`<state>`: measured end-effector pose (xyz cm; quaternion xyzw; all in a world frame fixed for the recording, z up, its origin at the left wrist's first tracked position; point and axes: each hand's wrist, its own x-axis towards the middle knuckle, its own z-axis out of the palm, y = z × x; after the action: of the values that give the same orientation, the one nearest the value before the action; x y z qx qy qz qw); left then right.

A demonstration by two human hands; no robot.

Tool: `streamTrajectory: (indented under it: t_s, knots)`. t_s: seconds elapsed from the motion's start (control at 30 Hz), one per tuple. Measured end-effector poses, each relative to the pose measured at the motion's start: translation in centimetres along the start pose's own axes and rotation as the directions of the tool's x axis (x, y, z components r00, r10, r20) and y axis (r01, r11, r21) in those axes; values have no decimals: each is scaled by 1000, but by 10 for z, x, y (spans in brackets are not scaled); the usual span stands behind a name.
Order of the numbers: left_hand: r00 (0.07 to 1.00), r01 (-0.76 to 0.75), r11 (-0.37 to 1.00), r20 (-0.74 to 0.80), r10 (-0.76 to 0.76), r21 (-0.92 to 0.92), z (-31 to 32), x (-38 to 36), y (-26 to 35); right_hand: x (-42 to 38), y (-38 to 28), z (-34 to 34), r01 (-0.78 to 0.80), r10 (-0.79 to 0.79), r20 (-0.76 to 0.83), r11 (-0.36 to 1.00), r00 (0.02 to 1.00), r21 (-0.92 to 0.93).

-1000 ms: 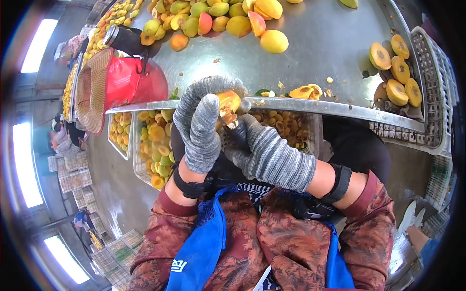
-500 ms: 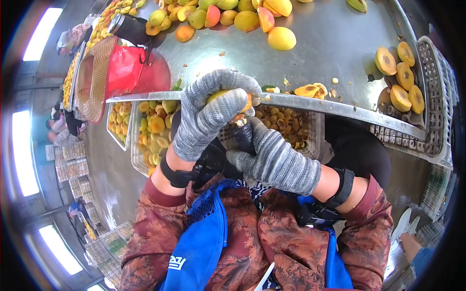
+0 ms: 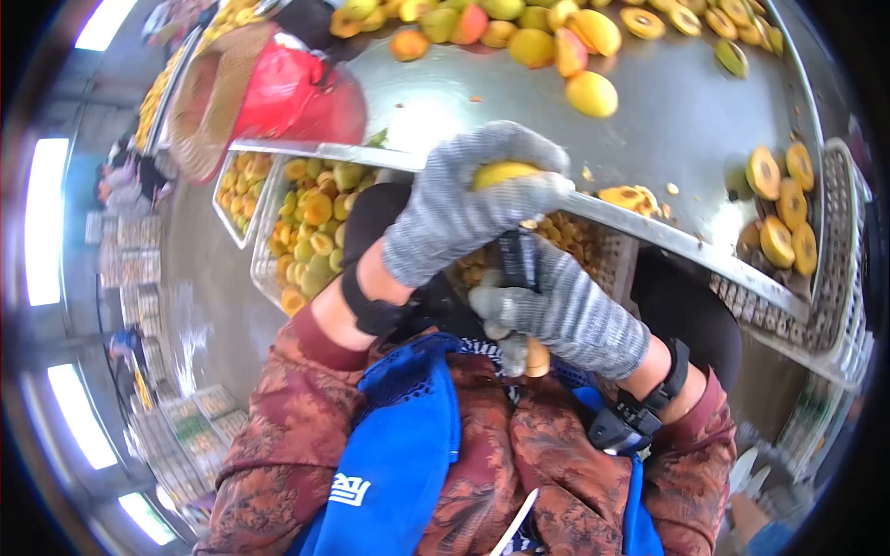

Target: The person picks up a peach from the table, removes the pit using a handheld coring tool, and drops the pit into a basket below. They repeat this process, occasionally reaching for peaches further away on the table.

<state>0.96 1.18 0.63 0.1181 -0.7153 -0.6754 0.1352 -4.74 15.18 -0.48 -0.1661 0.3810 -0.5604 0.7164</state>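
Note:
My left hand point(image 3: 477, 199), in a grey knit glove, is closed round a yellow peach point(image 3: 505, 174) above the near edge of the metal table. Just below it, my gloved right hand point(image 3: 565, 310) grips a pitting tool with a black-wrapped shaft point(image 3: 517, 259) and a tan wooden end point(image 3: 537, 358) sticking out beneath the fist. The tool's tip is right under the peach, partly hidden by the left fingers. On the table's edge beyond the hands lies a torn piece of peach point(image 3: 629, 198).
Whole peaches point(image 3: 532, 48) are heaped at the table's point(image 3: 464, 107) far side. Peach halves point(image 3: 777, 243) lie at right, beside a white plastic crate point(image 3: 844, 278). Below the edge stand crates of fruit point(image 3: 320, 222). A red bag point(image 3: 283, 88) and straw hat point(image 3: 211, 102) sit at left.
The view has shifted, so the table appears lower. My left hand has turned over the peach, and the tool stands more upright, its wooden end now showing below my right hand.

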Motion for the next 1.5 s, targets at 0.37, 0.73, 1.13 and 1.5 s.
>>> streamTrajectory:
  t_s: [0.37, 0.73, 1.13, 1.5]
  knots:
    - [997, -70, 996, -18, 71, 53, -9, -8, -19, 7, 3, 6, -42, 42, -17, 999, 999, 6]
    - [988, 106, 989, 98, -116, 101, -17, 3, -16, 14, 7, 0, -61, 58, -49, 996, 997, -63]
    - [980, 127, 984, 169, -105, -124, -14, -1, -20, 2, 0, -1, -165, 130, 133, 939, 983, 302]
    - [973, 25, 822, -175, -151, -569, -5, -14, -26, 34, 24, 1, -24, -426, -229, 434, 875, -901]
